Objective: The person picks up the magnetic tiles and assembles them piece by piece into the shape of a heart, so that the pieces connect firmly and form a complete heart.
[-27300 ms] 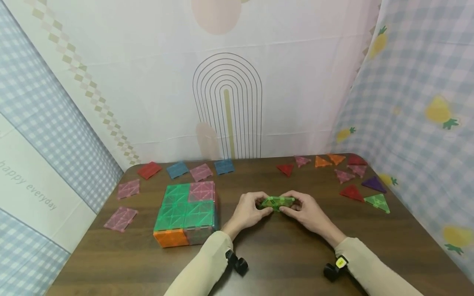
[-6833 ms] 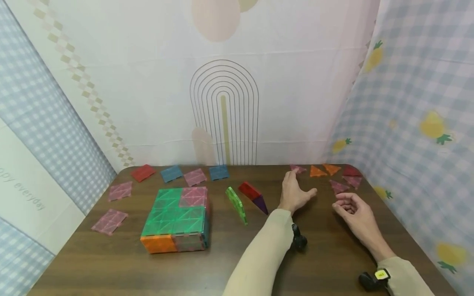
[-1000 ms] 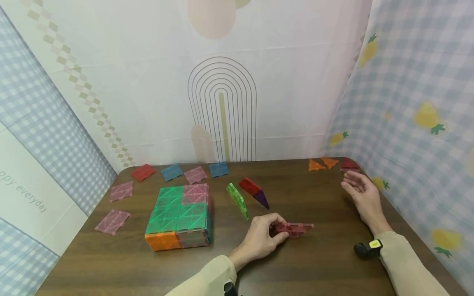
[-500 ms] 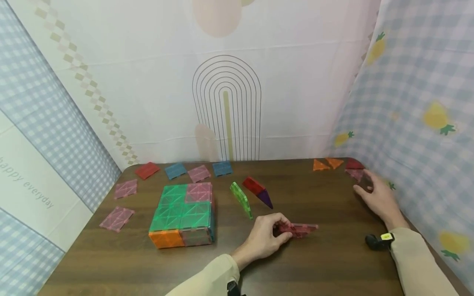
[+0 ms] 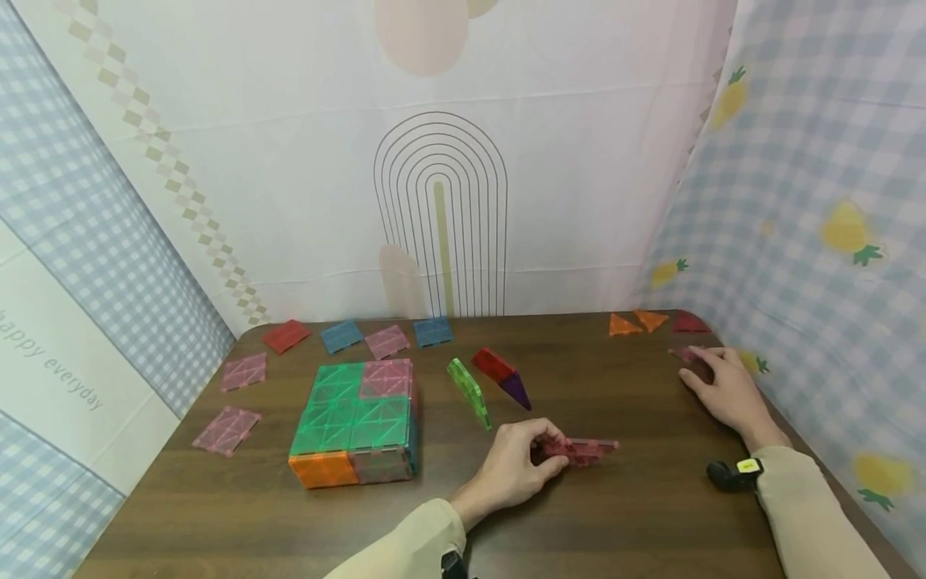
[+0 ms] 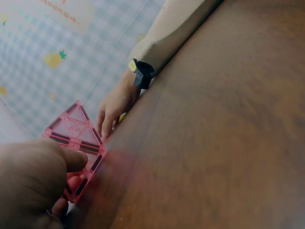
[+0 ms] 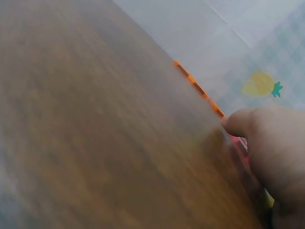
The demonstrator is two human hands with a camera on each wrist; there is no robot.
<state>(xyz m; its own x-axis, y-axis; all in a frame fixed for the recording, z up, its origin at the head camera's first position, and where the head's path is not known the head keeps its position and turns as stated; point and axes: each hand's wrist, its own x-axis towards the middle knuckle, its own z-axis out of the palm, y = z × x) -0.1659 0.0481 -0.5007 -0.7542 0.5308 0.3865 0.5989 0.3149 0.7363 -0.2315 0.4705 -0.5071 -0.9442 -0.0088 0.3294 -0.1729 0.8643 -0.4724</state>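
I have two pink triangles, joined edge to edge, pinched between thumb and fingers of my left grip, low over the near middle of the counter. My right grip is loose and unclosed, its fingertips touching a single pink triangle near the right edge, the thumb held apart from them.

Just beyond that tile lies a red triangle, and two orange triangles sit side by side along the back.

Past my left fingers a red tile and a purple tile meet end to end, and a lime green piece is close beside them.

Left of these stands the box, built of see-through tiles: its top is green with one pink square at the back right corner, and its front wall is part orange, part greyish. I cannot tell what, if anything, it holds.

Around it lie a red square, two blue squares and three pink squares.
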